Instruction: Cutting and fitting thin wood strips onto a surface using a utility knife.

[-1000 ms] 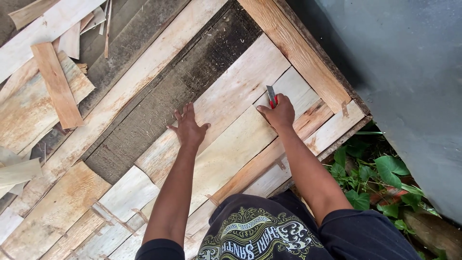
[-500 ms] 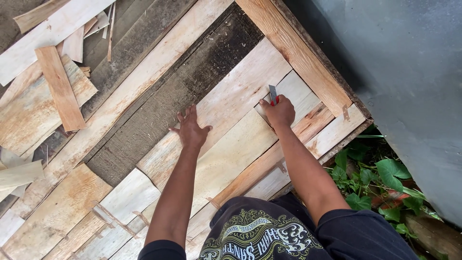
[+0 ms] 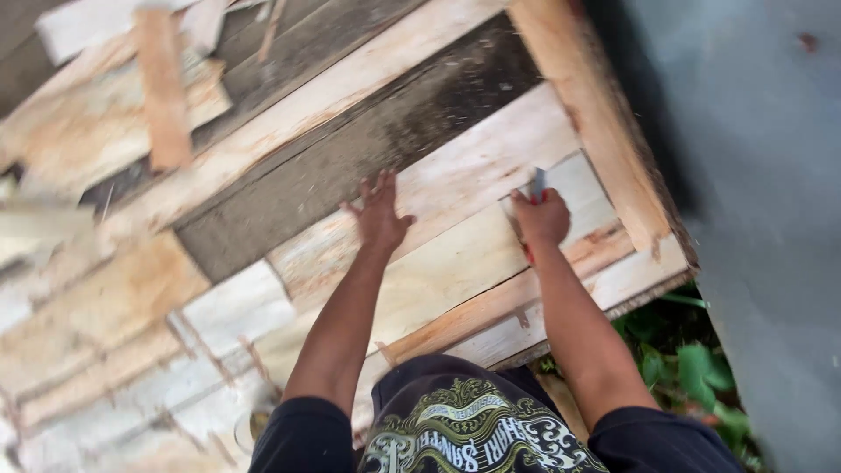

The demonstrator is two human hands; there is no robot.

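A pale wooden panel (image 3: 455, 263) of joined planks lies just left of the grey wall (image 3: 753, 219) (no labels or packages show on either). On the panel, the left hand (image 3: 378, 215) presses flat with fingers spread apart. Nearer the wall, the right hand (image 3: 541, 219) has its fingers clamped round a small red-handled blade (image 3: 537, 186), tip touching the wood.

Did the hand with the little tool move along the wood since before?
No. The right hand grips the small red-handled tool at the same spot on the pale plank, just short of the frame beam; only the camera shifted.
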